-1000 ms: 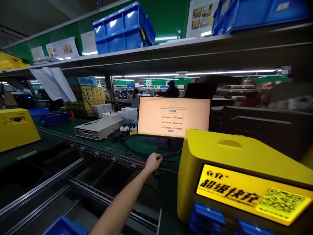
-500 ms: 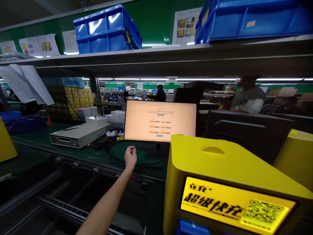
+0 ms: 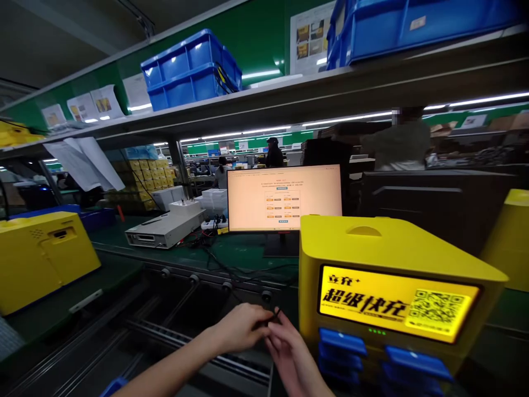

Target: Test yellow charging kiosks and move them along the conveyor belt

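Observation:
My left hand (image 3: 247, 326) and my right hand (image 3: 290, 348) meet in front of the bench, fingertips together. Pinched between them is a small, thin dark thing (image 3: 276, 313), mostly hidden by the fingers and too small to name. Just right of my hands stands a large yellow cabinet (image 3: 388, 242) with a lit yellow panel (image 3: 372, 300) bearing Chinese characters and a QR code. Below the panel, blue slabs (image 3: 342, 342) stick out of its front in two stacks. Behind the hands, a lit monitor (image 3: 248, 204) shows a web page with several buttons.
A roller conveyor (image 3: 165, 336) runs under my arms. Another yellow cabinet (image 3: 45, 264) lies at left. A grey instrument (image 3: 165, 226) and tangled cables (image 3: 215, 256) are on the green bench. Blue bins (image 3: 185, 71) stand on the overhead shelf. A person (image 3: 400, 143) is behind the bench.
My left hand has come back from near the monitor down towards me. My right hand has entered view and joins it. The view has turned left, showing more of the left cabinet.

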Tool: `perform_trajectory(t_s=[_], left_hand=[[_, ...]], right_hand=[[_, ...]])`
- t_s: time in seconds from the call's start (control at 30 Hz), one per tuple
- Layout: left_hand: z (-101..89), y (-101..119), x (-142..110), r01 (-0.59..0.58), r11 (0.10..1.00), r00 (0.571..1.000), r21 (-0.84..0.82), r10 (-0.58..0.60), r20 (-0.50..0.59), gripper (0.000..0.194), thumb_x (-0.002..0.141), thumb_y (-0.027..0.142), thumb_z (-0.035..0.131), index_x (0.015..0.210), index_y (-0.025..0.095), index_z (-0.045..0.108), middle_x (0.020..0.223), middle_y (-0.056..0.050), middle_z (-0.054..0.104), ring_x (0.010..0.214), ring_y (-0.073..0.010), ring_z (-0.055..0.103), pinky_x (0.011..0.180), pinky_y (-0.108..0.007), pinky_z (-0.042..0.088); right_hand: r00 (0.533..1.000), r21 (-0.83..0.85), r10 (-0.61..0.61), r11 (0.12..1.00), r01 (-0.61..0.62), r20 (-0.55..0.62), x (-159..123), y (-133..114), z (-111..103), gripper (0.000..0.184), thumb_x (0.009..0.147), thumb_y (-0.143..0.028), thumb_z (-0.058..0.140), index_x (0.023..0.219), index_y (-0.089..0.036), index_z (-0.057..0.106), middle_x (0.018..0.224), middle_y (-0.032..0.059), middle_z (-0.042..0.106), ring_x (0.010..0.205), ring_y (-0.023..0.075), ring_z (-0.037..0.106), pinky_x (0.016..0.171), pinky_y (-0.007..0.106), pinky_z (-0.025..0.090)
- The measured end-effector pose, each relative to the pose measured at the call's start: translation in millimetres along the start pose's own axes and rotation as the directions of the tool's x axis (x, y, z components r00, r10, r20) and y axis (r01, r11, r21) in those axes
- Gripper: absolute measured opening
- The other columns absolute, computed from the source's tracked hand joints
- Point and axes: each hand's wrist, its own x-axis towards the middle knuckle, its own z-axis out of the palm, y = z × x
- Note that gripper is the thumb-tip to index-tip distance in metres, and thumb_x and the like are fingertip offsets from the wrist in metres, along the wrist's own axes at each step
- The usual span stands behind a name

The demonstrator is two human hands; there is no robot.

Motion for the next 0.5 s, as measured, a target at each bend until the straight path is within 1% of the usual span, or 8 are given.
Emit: perform_trajectory(t_s=[0.03,0.1,0.2,0.27,0.33,0.4,0.47,0.5], left_hand=[[-1.7,-0.1,-6.2,-0.009,0.998,1.0,0.056,0.008,0.003,0.015,0.083,0.027,0.055,0.089,0.019,0.067,0.079,-0.003,0.065,0.074,-0.0178,0.057,0.065,-0.023,0.039],[-6.7,-5.4,-15.8,-0.034,0.981,0.999,0.191,0.031,0.017,0.019,0.087,0.031,0.052,0.085,0.02,0.067,0.076,-0.004,0.063,0.077,-0.0193,0.057,0.073,-0.027,0.038],[-6.8,-16.1,-21.8,-0.066,0.945,0.998,0.319,0.057,0.039,0.016,0.086,0.029,0.055,0.079,0.021,0.067,0.069,-0.002,0.062,0.073,-0.0181,0.057,0.073,-0.027,0.037],[-1.1,-21.0,-18.1,-0.046,0.953,0.999,0.299,0.048,0.002,0.011,0.085,0.025,0.057,0.085,0.022,0.067,0.073,-0.001,0.063,0.073,-0.0169,0.057,0.07,-0.026,0.037],[4.6,-24.8,-7.4,-0.014,0.962,0.997,0.272,0.035,-0.072,0.011,0.083,0.022,0.058,0.088,0.022,0.067,0.078,-0.002,0.064,0.078,-0.0181,0.056,0.073,-0.028,0.037],[5.9,-30.0,10.9,0.033,0.973,0.983,0.229,0.01,-0.181,0.008,0.081,0.019,0.06,0.082,0.021,0.068,0.079,-0.003,0.062,0.084,-0.0206,0.054,0.078,-0.031,0.035],[1.0,-38.0,37.3,0.094,0.985,0.948,0.148,-0.043,-0.316,0.009,0.078,0.018,0.063,0.069,0.018,0.066,0.075,-0.004,0.059,0.085,-0.0217,0.053,0.08,-0.033,0.036],[-4.0,-42.9,53.2,0.127,0.988,0.917,0.086,-0.084,-0.391,0.012,0.077,0.018,0.064,0.065,0.017,0.064,0.073,-0.004,0.057,0.083,-0.021,0.053,0.079,-0.034,0.037]], right_hand=[[0.998,0.091,0.055,0.995,-0.051,-0.034,4.7,3.2,1.4,0.079,0.049,-0.039,0.081,0.118,-0.021,0.048,0.109,0.0056,0.063,0.115,0.0235,0.048,0.098,0.034,0.033],[0.991,0.059,0.12,0.992,-0.116,-0.063,5.1,7.2,-5.5,0.09,0.049,-0.04,0.083,0.126,-0.024,0.04,0.1,0.0028,0.066,0.108,0.0225,0.052,0.095,0.035,0.034],[0.997,-0.075,0.056,0.995,-0.06,-0.056,-2.1,7.9,-25.6,0.085,0.047,-0.041,0.085,0.122,-0.024,0.048,0.098,0.0047,0.065,0.105,0.0226,0.053,0.09,0.033,0.035],[0.997,-0.108,0.028,0.994,-0.036,-0.075,-5.1,6.5,-35.3,0.08,0.043,-0.041,0.086,0.114,-0.021,0.055,0.102,0.0078,0.064,0.105,0.0242,0.054,0.087,0.032,0.038],[0.995,-0.145,0.039,0.988,-0.052,-0.092,-6.4,6.6,-41.4,0.077,0.043,-0.041,0.086,0.111,-0.02,0.057,0.1,0.0087,0.064,0.098,0.0244,0.057,0.079,0.032,0.041],[0.996,-0.199,0.06,0.977,-0.073,-0.07,-8.1,10.2,-48.0,0.072,0.044,-0.039,0.085,0.108,-0.019,0.058,0.094,0.0079,0.065,0.087,0.0225,0.06,0.066,0.029,0.043],[0.998,-0.234,0.066,0.97,-0.067,-0.01,-11.6,17.6,-58.5,0.067,0.044,-0.037,0.085,0.103,-0.018,0.06,0.086,0.0063,0.067,0.075,0.0205,0.062,0.057,0.026,0.041],[0.997,-0.239,0.071,0.969,-0.063,0.023,-13.9,21.9,-65.3,0.065,0.043,-0.036,0.086,0.1,-0.018,0.061,0.081,0.0056,0.067,0.07,0.0198,0.062,0.056,0.026,0.04]])
